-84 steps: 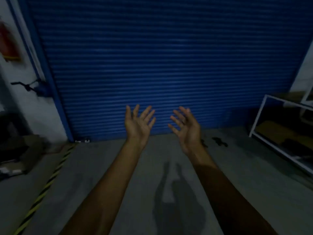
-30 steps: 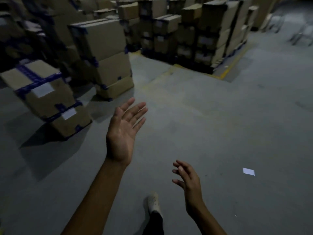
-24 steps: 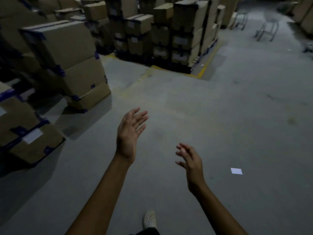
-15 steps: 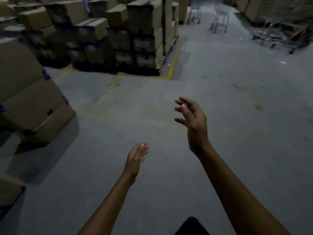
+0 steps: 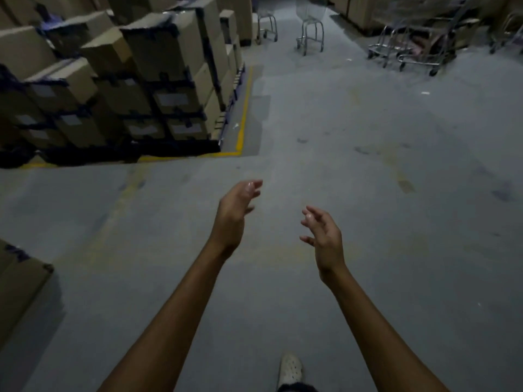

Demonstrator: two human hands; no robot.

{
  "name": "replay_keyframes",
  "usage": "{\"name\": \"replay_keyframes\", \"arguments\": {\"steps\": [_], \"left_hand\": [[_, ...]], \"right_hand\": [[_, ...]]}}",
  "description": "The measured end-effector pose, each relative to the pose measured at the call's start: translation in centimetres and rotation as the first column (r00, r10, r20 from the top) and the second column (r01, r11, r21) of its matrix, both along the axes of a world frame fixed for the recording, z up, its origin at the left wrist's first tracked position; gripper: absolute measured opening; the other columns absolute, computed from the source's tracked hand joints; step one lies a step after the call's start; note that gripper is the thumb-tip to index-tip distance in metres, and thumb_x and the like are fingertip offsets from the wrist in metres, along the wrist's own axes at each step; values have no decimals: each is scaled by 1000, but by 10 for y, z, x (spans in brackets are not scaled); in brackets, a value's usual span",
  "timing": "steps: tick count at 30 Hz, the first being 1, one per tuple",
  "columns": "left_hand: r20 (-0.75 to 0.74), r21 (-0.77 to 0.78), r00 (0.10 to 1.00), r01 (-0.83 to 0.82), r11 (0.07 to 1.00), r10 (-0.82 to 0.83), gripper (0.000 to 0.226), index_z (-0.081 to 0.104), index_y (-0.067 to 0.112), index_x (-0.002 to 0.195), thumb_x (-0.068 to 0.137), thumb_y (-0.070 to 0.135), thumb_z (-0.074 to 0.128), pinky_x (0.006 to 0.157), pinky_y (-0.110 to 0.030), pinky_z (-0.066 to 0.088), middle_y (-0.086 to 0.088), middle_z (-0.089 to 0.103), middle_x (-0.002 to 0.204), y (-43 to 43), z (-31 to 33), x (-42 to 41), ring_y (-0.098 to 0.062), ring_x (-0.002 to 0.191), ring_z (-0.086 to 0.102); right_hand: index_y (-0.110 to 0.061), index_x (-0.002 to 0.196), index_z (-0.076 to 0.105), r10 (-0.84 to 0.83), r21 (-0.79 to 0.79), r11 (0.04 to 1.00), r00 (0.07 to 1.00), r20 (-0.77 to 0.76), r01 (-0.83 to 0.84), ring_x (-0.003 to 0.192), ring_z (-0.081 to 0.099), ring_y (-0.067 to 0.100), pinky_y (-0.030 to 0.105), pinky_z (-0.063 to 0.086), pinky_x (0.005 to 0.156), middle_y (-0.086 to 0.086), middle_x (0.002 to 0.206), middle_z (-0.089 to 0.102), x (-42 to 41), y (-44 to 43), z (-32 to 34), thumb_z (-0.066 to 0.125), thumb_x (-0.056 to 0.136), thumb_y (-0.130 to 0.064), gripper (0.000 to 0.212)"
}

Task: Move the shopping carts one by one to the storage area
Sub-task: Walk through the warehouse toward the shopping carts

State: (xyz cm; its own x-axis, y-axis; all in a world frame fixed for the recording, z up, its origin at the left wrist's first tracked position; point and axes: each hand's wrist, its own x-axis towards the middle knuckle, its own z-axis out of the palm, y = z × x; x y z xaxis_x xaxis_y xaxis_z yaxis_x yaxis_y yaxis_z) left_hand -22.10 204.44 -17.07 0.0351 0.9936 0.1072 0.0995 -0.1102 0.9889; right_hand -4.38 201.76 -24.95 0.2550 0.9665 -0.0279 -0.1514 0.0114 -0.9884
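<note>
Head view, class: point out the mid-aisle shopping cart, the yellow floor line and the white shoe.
mid-aisle shopping cart (image 5: 311,23), head view, frame under the basket.
yellow floor line (image 5: 245,108), head view, its long stretch.
white shoe (image 5: 290,369), head view, toe.

Both bare forearms reach forward. The left hand (image 5: 235,210) is held edge-up, fingers loosely extended, holding nothing. The right hand (image 5: 324,236), beside and slightly lower, has relaxed, spread fingers, also holding nothing.

The grey concrete floor (image 5: 368,222) bears stacked cardboard boxes (image 5: 158,66), shopping carts (image 5: 310,23) and a yellow line (image 5: 244,108).
</note>
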Motion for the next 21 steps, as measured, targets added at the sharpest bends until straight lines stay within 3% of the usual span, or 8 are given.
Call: {"name": "replay_keyframes", "arguments": {"steps": [2,4,6,8,11,15,19,21], "left_hand": [[-17,110,998,65,992,-63,41,63,25,117,93,50,42,98,-35,50,4,65,122,53,38,19,-12,118,61],[-37,200,994,112,973,-107,44,62,28,118,91,55,42,98,-34,51,3,65,124,99,61,32,-12,120,60],[-54,263,990,138,955,-128,45,62,27,120,91,54,41,98,-36,50,2,64,127,148,66,44,-12,122,59],[-78,287,989,146,947,-129,48,61,25,124,92,54,40,97,-35,51,3,63,128,204,57,59,-11,122,59],[-63,228,990,139,964,-128,49,61,27,122,89,59,41,95,-32,52,6,64,123,297,20,85,-10,118,60],[-55,84,992,114,990,-110,47,63,35,110,80,66,46,89,-36,52,12,66,111,444,-54,126,-15,108,63],[-100,-82,988,108,991,-116,62,61,27,117,75,71,48,99,-42,50,2,65,118,596,-110,168,-16,113,61],[-145,-155,978,128,980,-151,59,60,26,119,79,68,48,102,-47,48,-1,64,118,666,-126,192,-20,116,60]], "right_hand": [[-17,130,58,-8,-63,998,1000,12,8,116,61,15,29,55,80,5,133,61,20,50,-16,60,97,-34,37],[-16,131,58,-5,-124,992,1000,21,8,118,60,15,29,54,82,5,134,60,37,92,-28,62,96,-36,40],[-17,132,57,-18,-162,986,999,33,23,118,59,14,30,54,83,5,134,59,54,134,-40,63,89,-44,51],[-17,131,58,-27,-183,983,999,39,34,118,59,15,32,54,85,4,132,60,70,181,-52,63,96,-37,41],[-16,127,59,-70,-194,978,996,59,80,117,60,19,34,55,84,5,127,62,97,263,-69,57,100,-26,29],[-17,124,61,-100,-136,984,991,83,111,117,61,21,30,54,77,-1,119,63,138,403,-72,61,99,-28,28],[-19,122,62,-171,-52,983,981,89,176,116,62,20,24,53,71,1,122,65,182,550,-32,60,82,-45,48],[-21,123,61,-189,10,982,977,101,189,116,62,18,24,54,72,3,126,64,204,619,6,58,82,-46,48]]}}
